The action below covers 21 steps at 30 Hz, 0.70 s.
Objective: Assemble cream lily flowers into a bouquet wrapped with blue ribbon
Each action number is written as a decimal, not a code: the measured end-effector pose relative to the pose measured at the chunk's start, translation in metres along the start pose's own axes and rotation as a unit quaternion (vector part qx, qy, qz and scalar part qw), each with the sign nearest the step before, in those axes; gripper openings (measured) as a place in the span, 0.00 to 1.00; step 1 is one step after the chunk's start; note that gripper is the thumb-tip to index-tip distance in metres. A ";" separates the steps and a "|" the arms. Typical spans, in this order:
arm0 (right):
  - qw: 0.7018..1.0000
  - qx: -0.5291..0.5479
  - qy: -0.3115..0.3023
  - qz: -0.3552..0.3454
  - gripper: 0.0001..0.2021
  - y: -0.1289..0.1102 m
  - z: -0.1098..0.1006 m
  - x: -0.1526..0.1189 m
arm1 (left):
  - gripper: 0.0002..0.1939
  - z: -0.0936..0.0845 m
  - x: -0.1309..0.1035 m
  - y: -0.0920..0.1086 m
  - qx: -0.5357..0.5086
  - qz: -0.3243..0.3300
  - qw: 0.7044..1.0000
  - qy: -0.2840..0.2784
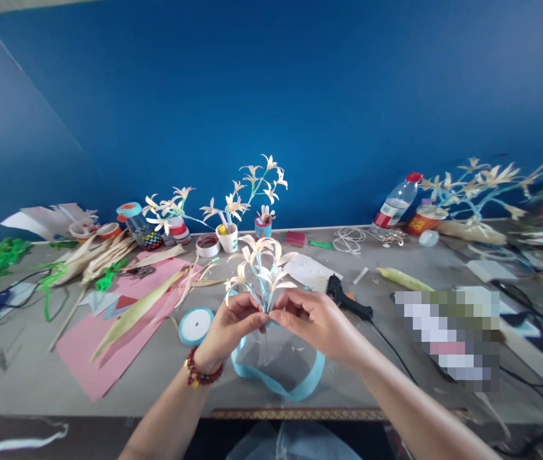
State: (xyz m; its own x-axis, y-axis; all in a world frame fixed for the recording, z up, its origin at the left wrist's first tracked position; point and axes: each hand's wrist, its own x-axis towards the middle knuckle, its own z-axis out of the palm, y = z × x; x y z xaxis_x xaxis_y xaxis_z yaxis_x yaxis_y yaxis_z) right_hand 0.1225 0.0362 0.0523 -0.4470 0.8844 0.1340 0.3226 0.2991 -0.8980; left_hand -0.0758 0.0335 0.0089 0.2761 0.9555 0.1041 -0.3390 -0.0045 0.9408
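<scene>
In the middle of the head view, both hands meet around the stems of a bunch of cream artificial flowers (260, 255). My left hand (237, 316) pinches the light-blue wrapped stems from the left, with a red bead bracelet on its wrist. From the right, my right hand (312, 316) is closed at the same spot, thumb and finger near the left thumb. A light-blue ribbon (295, 391) hangs in a loop below the hands, its end apparently between the right fingers. Beside my left wrist lies a white spool (197, 324) with a blue edge.
A black glue gun (351, 300) with a cable lies right of my hands. Pink paper (94, 358) and a pale husk (137, 313) are at left. Flowers in a paper cup (227, 239) and a tilted bottle (396, 204) stand near the blue wall. A blurred-out object (448, 342) lies at right.
</scene>
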 end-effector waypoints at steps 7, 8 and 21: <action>0.991 -0.128 0.009 -0.047 0.07 -0.010 0.000 -0.006 | 0.10 -0.002 0.000 -0.005 -0.010 -0.014 0.999 0.027; 0.988 -0.143 0.016 -0.057 0.06 -0.012 0.001 -0.007 | 0.09 -0.002 0.000 -0.005 -0.011 -0.013 1.000 0.026; 0.936 -0.249 0.113 -0.224 0.06 -0.016 0.010 -0.023 | 0.04 -0.001 -0.002 0.000 -0.006 0.032 0.999 0.007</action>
State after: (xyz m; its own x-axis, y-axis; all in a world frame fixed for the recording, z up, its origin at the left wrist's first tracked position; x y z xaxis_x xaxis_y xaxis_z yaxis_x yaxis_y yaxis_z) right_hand 0.1193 0.0077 0.0591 -0.4611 0.6669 0.5853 0.5183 0.7378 -0.4324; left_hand -0.0776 0.0322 0.0084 0.2414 0.9573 0.1594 -0.3667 -0.0621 0.9283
